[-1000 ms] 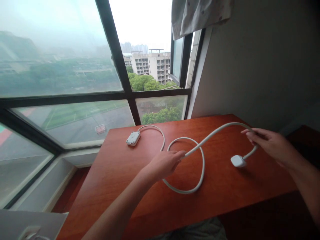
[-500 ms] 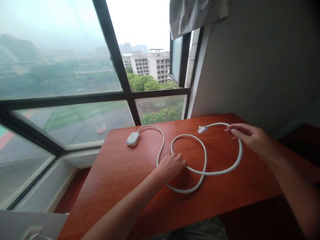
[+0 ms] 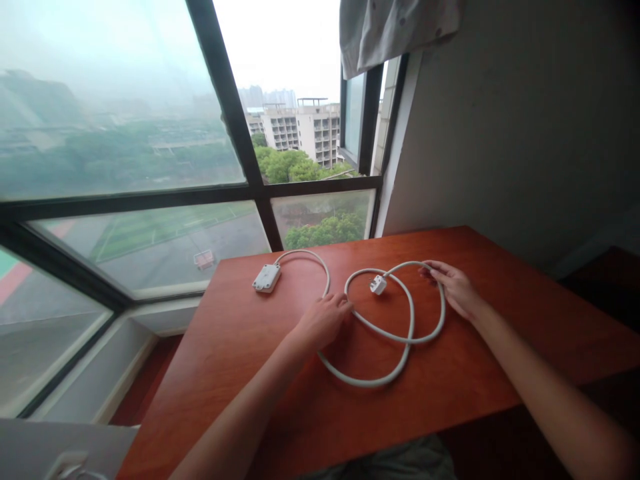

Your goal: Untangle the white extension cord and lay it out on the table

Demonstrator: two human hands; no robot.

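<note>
A white power cord [image 3: 373,383] lies in loose loops on the reddish-brown table. At its far left end is a flat white box [image 3: 267,277] with small round marks at its corners. The other end carries a white plug [image 3: 379,285], its prongs facing left, above the middle loop. My right hand [image 3: 454,288] is closed in a pinch on the cord a little behind the plug. Where strands of the cord cross, my left hand [image 3: 325,323] bears down with curled fingers closed on it. Its palm hides part of the cord.
The wooden table [image 3: 220,353] ends at the window [image 3: 310,192] at the back and left. A wall [image 3: 480,147] rises on the right. A pale curtain [image 3: 390,33] hangs at the top. Below, greenish cloth [image 3: 395,460] shows at the near edge.
My right hand has moved left and nearer, bringing the plug over the middle loop and making the right loop smaller. My left hand has shifted slightly left. The box stays put.
</note>
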